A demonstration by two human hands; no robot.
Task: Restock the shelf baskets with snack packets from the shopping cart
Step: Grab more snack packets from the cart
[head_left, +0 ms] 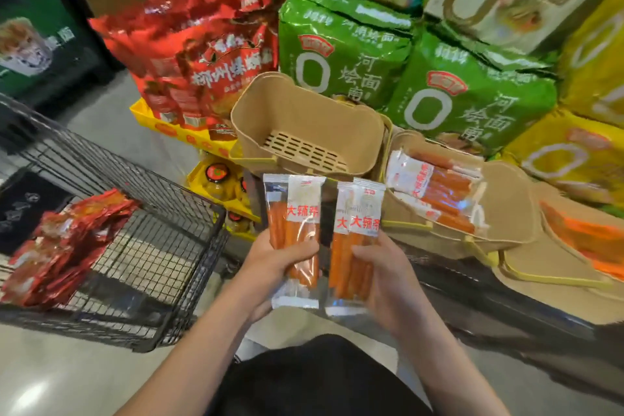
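The left hand and right hand each have fingers curled around a small stack of orange snack packets, held upright side by side. Just beyond stands the empty tan basket; square each stack first, then lower it in flat. The shopping cart, near left, holds red packets.

The snack packets in the left hand are see-through with orange sticks inside, a white top and red letters, and the snack packets in the right hand look the same. The empty basket is tan with rows of little slots in its bottom. The shopping cart is black wire squares (shiny red packets lie inside). The big noodle bags behind are bright green with a white ring.
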